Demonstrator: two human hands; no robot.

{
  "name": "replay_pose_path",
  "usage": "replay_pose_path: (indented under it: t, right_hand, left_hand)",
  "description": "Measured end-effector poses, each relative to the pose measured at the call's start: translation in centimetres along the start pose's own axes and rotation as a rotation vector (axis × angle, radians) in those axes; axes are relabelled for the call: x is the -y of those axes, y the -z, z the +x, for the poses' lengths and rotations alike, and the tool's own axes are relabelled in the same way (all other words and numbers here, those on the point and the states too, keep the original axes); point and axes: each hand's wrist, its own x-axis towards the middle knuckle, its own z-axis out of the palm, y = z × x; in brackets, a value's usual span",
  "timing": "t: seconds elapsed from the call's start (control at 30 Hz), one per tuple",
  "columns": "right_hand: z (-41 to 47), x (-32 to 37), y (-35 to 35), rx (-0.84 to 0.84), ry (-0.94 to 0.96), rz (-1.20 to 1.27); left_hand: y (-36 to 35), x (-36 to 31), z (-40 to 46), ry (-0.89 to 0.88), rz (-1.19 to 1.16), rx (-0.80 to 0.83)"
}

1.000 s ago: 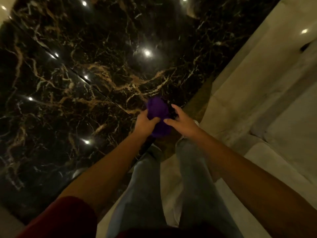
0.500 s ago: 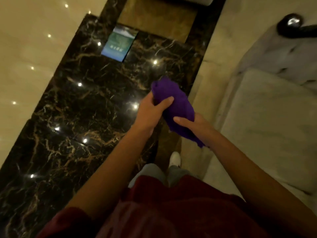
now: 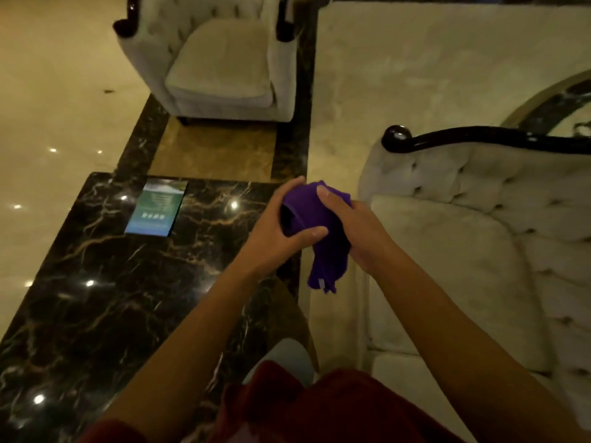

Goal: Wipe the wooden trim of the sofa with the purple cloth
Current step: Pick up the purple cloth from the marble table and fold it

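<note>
The purple cloth (image 3: 315, 233) is bunched between both hands, one end dangling; left hand (image 3: 277, 233) and right hand (image 3: 355, 230) each clasp it — well apart from the sofa's dark wooden trim (image 3: 479, 140).

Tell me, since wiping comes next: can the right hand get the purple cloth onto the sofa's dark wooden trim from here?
Probably yes. The right hand holds the purple cloth with the left hand, and nothing lies between them and the wooden trim ahead.

Card (image 3: 156, 208) text (too blurred)
</note>
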Motion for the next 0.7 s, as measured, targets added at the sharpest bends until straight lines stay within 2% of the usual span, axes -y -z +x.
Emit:
replay_pose_path:
  t: [0.07, 0.17, 0.27, 0.33, 0.43, 0.57, 0.63, 0.7]
  right_hand:
    - [1.8, 1.7, -0.1, -0.019, -0.023, 0.017]
    - [4.9, 4.1, 0.7, -0.022, -0.015, 0.06]
    - [7.4, 6.3, 2.2, 0.087, 0.011, 0.088]
    - [8.8, 7.9, 3.2, 0.13, 0.021, -0.024]
    - [10.8, 9.9, 5.3, -0.004, 0.09, -0.243]
    - [12.7, 9.8, 9.4, -0.304, 0.11, -0.201]
    - [13.8, 8.5, 10.7, -0.293, 0.001, -0.162]
    - [15.3, 7.0, 11.2, -0.213, -0.108, -0.086]
  left_hand:
    - [-0.2, -0.1, 2.5, -0.015, -0.081, -0.012]
    - [0.4, 0.3, 6.2, -0.023, -0.043, 0.014]
    - [1.1, 0.6, 10.4, -0.006, -0.014, 0.022]
    - [1.5, 0.7, 13.6, -0.038, 0.009, 0.0]
    - [1.6, 0.2, 18.4, -0.041, -0.035, -0.047]
    - [0.7, -1.5, 24.1, 0.075, -0.281, -0.083]
    - [-0.7, -2.2, 26.5, 0.103, -0.366, -0.052]
    - [-3.2, -2.3, 28.4, 0.172, -0.458, -0.025]
